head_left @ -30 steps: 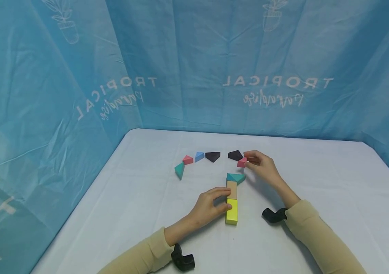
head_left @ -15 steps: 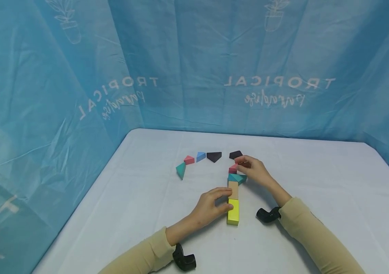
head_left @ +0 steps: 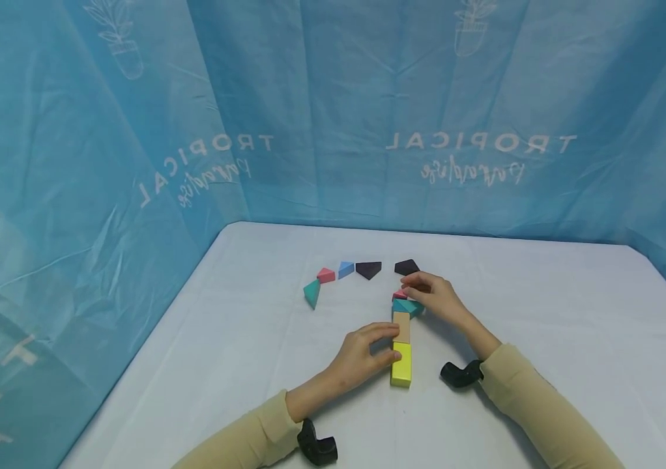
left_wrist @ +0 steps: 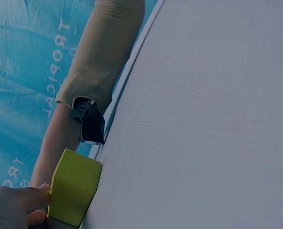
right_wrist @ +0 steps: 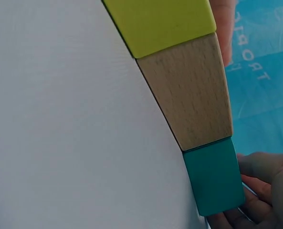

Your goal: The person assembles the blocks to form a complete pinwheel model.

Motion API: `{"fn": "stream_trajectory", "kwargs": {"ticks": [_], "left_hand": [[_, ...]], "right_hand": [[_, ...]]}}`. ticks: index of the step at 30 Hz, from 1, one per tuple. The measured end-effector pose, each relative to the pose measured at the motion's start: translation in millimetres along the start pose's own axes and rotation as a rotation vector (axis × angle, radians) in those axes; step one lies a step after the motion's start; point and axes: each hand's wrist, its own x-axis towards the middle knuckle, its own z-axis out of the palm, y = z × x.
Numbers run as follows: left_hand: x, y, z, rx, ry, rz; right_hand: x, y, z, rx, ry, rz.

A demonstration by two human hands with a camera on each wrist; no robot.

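A row of blocks runs up the table: a yellow block (head_left: 401, 368), a plain wooden block (head_left: 402, 327) against its far end, then a teal triangular piece (head_left: 414, 307) beside a blue-teal piece (head_left: 399, 305). My left hand (head_left: 352, 361) lies along the row's left side, fingertips on the wooden block and thumb on the yellow one. At the row's far end my right hand (head_left: 440, 298) pinches a small pink block (head_left: 399, 295), partly covered by the fingers. In the right wrist view, the teal end (right_wrist: 214, 179) of the row hides that pink block.
Beyond the right hand lies a black piece (head_left: 406, 267). An arc of pieces continues left: another black one (head_left: 369, 269), a blue one (head_left: 346, 270), a pink one (head_left: 326, 275) and a green one (head_left: 312, 293). Blue curtains (head_left: 333, 130) surround the white table (head_left: 251, 293).
My right hand has brought the small pink block left and nearer, from beside the black piece to the far end of the row. The left hand has stayed at the row.
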Motion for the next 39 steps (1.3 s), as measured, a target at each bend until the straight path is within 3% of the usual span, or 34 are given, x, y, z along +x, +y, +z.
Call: {"fn": "stream_trajectory", "kwargs": {"ticks": [13,18,25,30,36,39], "left_hand": [[-1.8,-0.4,-1.8,-0.006,0.003,0.004],[-0.5,-0.9,-3.2,0.005,0.016,0.037],[-1.3,0.0,-1.9,-0.015,0.020,0.058],[-3.3,1.7,0.7,-0.048,0.008,0.015],[-3.8,3.7,1.2,-0.020,0.007,0.017],[-1.8,4.3,-1.5,-0.010,0.013,0.020]], "right_hand": [[-0.7,-5,-4,-0.006,-0.058,0.012],[2.7,-7,-7,-0.025,-0.053,0.011],[12.1,-13,-22,-0.036,0.033,-0.013],[23.4,-3,-33,-0.081,0.125,0.013],[33.9,7,-35,-0.229,0.033,-0.020],[38.6,7,-35,-0.251,-0.008,-0.021]]}}
